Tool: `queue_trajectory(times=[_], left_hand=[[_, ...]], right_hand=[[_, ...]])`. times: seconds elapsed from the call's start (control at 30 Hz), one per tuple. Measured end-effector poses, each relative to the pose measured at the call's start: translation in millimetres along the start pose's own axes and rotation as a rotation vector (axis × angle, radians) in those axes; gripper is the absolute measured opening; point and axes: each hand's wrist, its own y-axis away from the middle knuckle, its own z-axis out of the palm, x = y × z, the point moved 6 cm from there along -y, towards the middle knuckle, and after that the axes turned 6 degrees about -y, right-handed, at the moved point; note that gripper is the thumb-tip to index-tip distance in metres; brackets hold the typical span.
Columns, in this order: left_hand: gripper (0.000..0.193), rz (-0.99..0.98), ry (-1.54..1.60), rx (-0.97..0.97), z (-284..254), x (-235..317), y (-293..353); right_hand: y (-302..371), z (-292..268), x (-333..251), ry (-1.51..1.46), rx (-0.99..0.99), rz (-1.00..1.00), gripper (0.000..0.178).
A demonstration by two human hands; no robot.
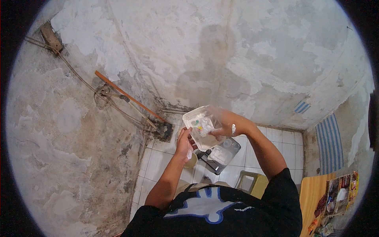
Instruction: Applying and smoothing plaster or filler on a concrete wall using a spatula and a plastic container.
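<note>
My left hand [184, 145] grips the near left edge of a shallow white plastic tray [190, 118], which is tilted and held up above the floor. My right hand [224, 125] reaches over the tray's right side, its fingers down inside. Motion blurs that hand, so I cannot tell whether it holds anything. A whitish, crumpled-looking patch [205, 125] with small green and yellow spots shows in the tray. What it is made of I cannot make out. Something pale [189, 153] is against my left palm.
Below the tray are a black appliance [235, 147] with a white container [222, 155] on it and a cream bucket [191, 161]. An olive stool [258, 185] stands near my legs. An orange stick [130, 96] leans at left; a wooden table [312, 195] is at right.
</note>
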Motion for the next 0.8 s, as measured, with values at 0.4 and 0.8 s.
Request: queue_trajectory(times=[0.4,0.8], left_hand=[[0.030,0.017,0.010,0.013,-7.7,7.4,-6.0],[0.034,0.111,-0.006,0.097,-9.6,10.0,6.5]], right_hand=[[-24.2,12.8,12.5,0.052,0.088,-0.022,0.058],[-19.0,-8.6,21.1,-0.076,0.250,0.081,0.073]])
